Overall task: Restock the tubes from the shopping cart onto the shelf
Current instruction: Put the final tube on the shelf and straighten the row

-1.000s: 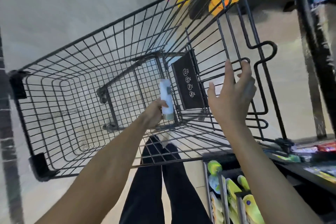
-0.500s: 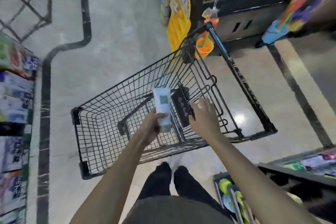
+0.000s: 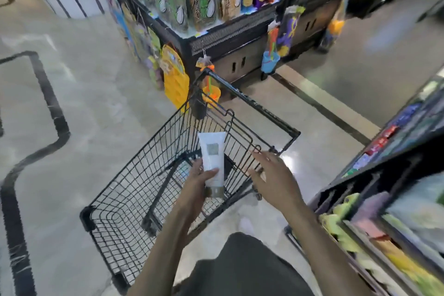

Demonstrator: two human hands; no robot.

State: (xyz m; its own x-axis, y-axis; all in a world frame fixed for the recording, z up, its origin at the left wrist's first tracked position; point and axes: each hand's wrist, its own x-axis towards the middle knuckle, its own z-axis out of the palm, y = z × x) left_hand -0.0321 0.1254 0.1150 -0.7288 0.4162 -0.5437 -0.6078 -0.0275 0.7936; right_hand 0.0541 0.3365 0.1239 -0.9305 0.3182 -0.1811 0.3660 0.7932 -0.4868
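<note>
Lifting clear of the black wire shopping cart (image 3: 149, 190), a white plastic tube (image 3: 212, 160) is clasped upright by the left hand (image 3: 200, 181); the right hand (image 3: 271, 175) is spread, unladen. Shelving is not yet done; the cart appears emptied.

1. The shopping cart (image 3: 153, 190) is open on top; its wire walls close the sides.
2. The shelf (image 3: 394, 199) blocks at 3 o'clock.
3. A display stand (image 3: 216, 38) blocks at 12 o'clock.
4. Bare floor (image 3: 96, 108) lies at 9 o'clock.
</note>
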